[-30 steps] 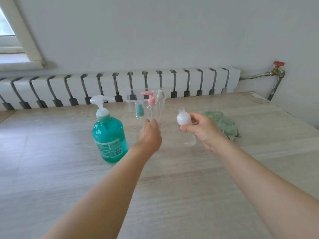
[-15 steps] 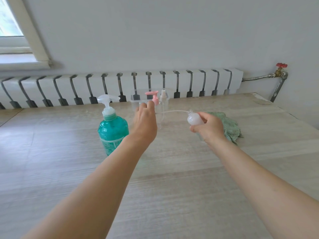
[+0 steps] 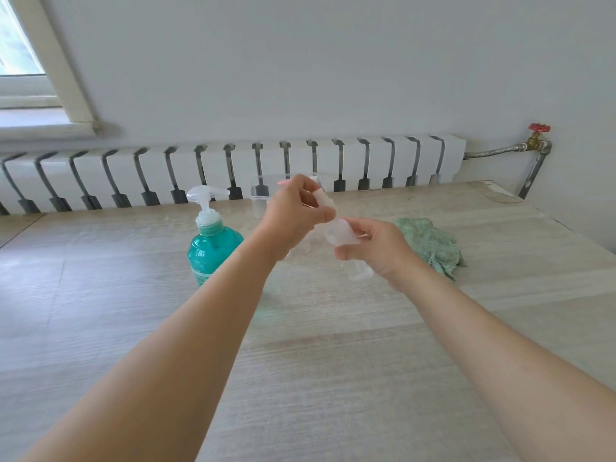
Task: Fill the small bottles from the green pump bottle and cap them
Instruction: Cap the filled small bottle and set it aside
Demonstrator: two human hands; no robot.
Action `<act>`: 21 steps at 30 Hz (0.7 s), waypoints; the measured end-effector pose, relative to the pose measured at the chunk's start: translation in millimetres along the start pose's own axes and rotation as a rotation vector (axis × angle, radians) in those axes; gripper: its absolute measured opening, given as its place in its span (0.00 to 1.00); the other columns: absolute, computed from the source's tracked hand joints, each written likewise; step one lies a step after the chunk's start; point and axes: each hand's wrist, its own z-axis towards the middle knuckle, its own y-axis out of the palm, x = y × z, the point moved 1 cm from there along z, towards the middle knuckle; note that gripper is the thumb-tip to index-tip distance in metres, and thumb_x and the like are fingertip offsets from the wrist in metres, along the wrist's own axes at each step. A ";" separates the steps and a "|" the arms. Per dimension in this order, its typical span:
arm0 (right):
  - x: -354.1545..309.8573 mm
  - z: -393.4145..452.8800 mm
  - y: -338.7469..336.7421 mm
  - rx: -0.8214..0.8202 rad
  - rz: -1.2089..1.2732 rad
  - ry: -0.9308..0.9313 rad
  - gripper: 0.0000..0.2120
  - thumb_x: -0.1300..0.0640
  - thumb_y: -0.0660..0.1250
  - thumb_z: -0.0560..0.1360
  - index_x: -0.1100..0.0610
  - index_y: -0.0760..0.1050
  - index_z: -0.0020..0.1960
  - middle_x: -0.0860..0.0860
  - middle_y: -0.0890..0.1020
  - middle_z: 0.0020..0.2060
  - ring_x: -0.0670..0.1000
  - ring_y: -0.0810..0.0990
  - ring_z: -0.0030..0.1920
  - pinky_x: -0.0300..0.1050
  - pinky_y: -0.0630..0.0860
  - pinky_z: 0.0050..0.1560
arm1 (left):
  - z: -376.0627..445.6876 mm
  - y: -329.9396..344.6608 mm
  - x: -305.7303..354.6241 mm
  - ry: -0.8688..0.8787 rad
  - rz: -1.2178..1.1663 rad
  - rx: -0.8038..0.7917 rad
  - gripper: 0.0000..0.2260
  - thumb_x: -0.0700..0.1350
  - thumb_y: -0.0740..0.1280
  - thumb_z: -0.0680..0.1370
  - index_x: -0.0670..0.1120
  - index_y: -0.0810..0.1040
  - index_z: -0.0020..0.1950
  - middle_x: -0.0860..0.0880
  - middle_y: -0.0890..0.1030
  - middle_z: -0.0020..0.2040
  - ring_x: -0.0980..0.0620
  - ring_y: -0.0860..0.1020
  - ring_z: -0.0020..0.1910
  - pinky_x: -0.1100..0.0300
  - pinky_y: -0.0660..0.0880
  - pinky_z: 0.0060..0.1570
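Note:
The green pump bottle with its white pump head stands on the wooden table, left of my hands. My right hand grips a small clear bottle, tilted with its neck toward the left. My left hand pinches a white spray cap right at that bottle's neck. Other small bottles behind my left hand are mostly hidden; only a bit of pink pump top shows.
A clear plastic box stands at the table's back edge in front of the white radiator. A crumpled green cloth lies right of my hands. A pipe with a red valve is at the far right.
My left hand has lifted a white spray cap from the group of bottles and brought it to the neck of the clear bottle in my right hand. The hands have come together.

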 end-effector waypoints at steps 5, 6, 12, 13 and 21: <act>-8.0 -1.4 1.9 -0.028 0.093 -0.017 0.21 0.63 0.79 0.62 0.48 0.78 0.51 0.46 0.83 0.46 0.43 0.80 0.44 0.35 0.72 0.42 | -0.1 1.0 4.2 -0.103 -0.243 -0.040 0.08 0.36 0.71 0.71 0.46 0.75 0.45 0.50 0.78 0.43 0.54 0.78 0.42 0.58 0.76 0.44; -8.0 -0.9 1.7 -0.017 0.113 -0.011 0.22 0.63 0.79 0.61 0.50 0.78 0.51 0.47 0.83 0.47 0.44 0.80 0.45 0.36 0.73 0.44 | 0.1 1.0 4.3 -0.105 -0.236 -0.045 0.07 0.36 0.70 0.72 0.46 0.75 0.46 0.50 0.79 0.44 0.53 0.78 0.43 0.59 0.76 0.44; -8.8 0.2 1.7 0.019 0.162 0.005 0.22 0.62 0.80 0.60 0.53 0.76 0.50 0.50 0.83 0.47 0.49 0.81 0.47 0.42 0.74 0.47 | 1.6 6.0 6.8 -0.086 -0.180 -0.031 0.04 0.40 0.70 0.72 0.45 0.77 0.45 0.47 0.79 0.44 0.50 0.79 0.45 0.56 0.78 0.46; -9.6 0.6 1.8 0.016 0.169 0.003 0.22 0.62 0.80 0.60 0.53 0.76 0.50 0.50 0.83 0.47 0.49 0.81 0.47 0.41 0.73 0.45 | 1.4 7.1 7.1 -0.073 -0.196 -0.012 0.05 0.41 0.71 0.72 0.43 0.77 0.45 0.47 0.79 0.43 0.51 0.79 0.43 0.56 0.78 0.46; -6.0 -0.3 -0.6 0.010 0.216 0.030 0.20 0.62 0.79 0.61 0.55 0.77 0.51 0.51 0.84 0.47 0.49 0.82 0.46 0.39 0.73 0.42 | 3.3 13.2 6.3 -0.082 -0.315 -0.073 0.09 0.38 0.64 0.76 0.43 0.77 0.55 0.48 0.80 0.48 0.53 0.79 0.46 0.59 0.79 0.42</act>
